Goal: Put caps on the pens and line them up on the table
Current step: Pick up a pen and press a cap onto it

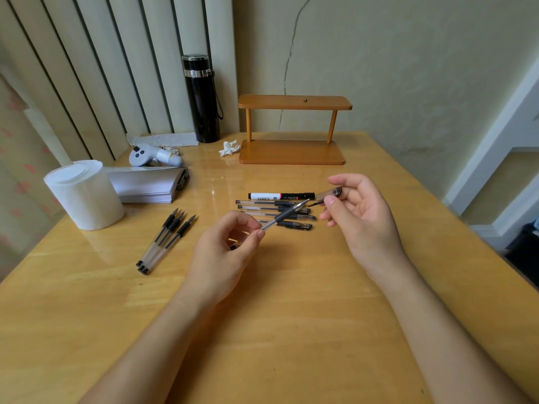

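Left hand [224, 252] pinches uncapped pen [284, 214], tip toward right hand [360, 212], which pinches cap [329, 193]. Capped pens [277, 212] below on tabletop [291, 330].

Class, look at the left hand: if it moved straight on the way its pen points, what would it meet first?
Probably the cap pinched in the right hand: the left hand aims its pen tip about at it, though depth is unclear.
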